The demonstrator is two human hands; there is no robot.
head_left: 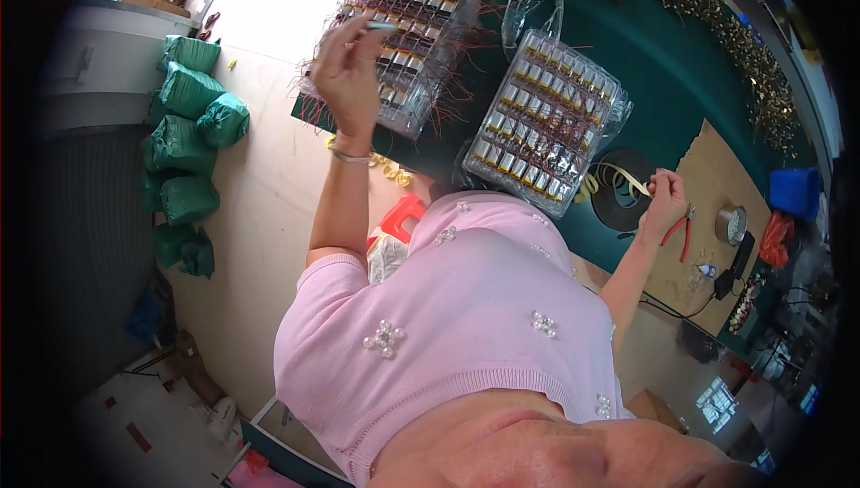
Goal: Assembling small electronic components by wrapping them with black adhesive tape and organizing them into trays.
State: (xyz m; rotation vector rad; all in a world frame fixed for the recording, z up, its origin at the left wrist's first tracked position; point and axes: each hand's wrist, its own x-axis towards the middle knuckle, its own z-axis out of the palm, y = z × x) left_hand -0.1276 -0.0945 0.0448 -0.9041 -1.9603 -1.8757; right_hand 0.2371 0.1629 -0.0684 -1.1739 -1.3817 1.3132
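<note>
My left hand (pixel 348 76) is raised over a stack of clear plastic trays (pixel 408 121) at the far left of the table. Its fingers pinch a small pale, flat piece (pixel 381 26), too small to make out fully. Rows of silver cells with thin red wires fill those trays. On the right, my right hand (pixel 665 201) pinches the end of a pale yellow tape strip (pixel 634 182). The strip curves back over a dark round disc (pixel 618 212). Between my hands lies another clear tray of silver wrapped cells (pixel 528 125), close against my body.
Right of my right hand, a cardboard sheet (pixel 708 175) carries red-handled pliers (pixel 687 228), a tape roll (pixel 731 224) and a small glue bottle (pixel 707 270). A blue bin (pixel 794 192) stands beyond. Green wrapped bundles (pixel 190 143) are piled on the floor at left.
</note>
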